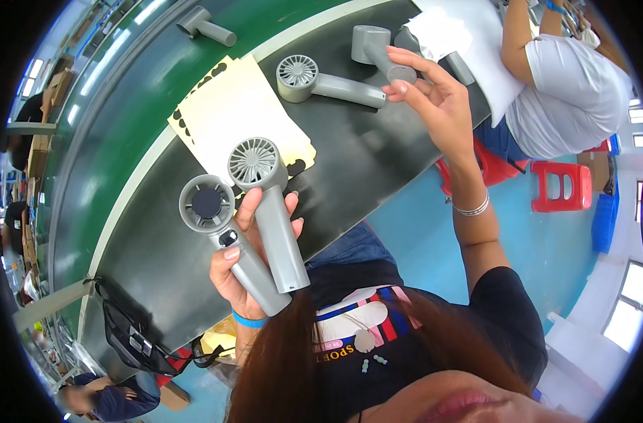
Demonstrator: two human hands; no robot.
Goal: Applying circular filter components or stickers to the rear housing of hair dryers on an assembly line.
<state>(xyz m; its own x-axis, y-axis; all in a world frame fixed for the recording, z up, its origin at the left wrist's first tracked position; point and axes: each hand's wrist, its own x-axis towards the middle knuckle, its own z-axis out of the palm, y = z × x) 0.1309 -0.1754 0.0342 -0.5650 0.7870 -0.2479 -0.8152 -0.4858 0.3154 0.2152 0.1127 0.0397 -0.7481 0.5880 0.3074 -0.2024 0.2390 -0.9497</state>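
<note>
Two grey handheld fans are in my left hand [233,271], whose fingers are closed round their handles. The left fan [254,271] shows a dark round hub and a small glossy panel; the right fan [282,240] has its slotted grille toward me. At the far right of the table, my right hand [434,102] has thumb and fingers on either side of another grey fan's handle [402,73]. That fan's head points away from me. A further grey fan [349,89] lies beside it, its handle end close to my right thumb.
Pale yellow die-cut sheets [230,106] lie stacked on the dark table [378,162]. On the green conveyor [152,77] rests another grey fan [207,28]. White bags [444,35] and a co-worker in a white shirt [575,92] are at the right. A black bag [127,331] hangs at lower left.
</note>
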